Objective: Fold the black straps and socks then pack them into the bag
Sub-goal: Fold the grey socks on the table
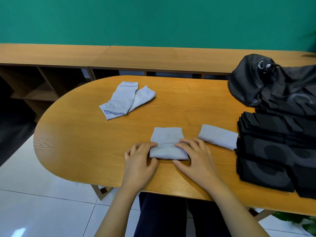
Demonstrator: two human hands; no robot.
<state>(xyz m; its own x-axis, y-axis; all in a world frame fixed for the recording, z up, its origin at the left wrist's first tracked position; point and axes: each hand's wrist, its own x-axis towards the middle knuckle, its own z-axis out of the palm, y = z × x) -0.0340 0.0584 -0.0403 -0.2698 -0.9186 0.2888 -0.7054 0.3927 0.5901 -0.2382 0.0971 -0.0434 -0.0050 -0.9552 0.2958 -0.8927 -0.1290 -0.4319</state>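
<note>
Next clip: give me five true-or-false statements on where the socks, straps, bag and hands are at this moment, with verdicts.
1. The left hand and right hand both hold the near sock. True.
2. A folded sock lies between the near sock and the black straps. True.
3. The far socks are folded into small packets. False: they lie loose and overlapping.
4. The black straps are packed inside the bag. False: they are stacked on the table, in front of the bag.
5. The bag sits at the table's right end. True.
</note>
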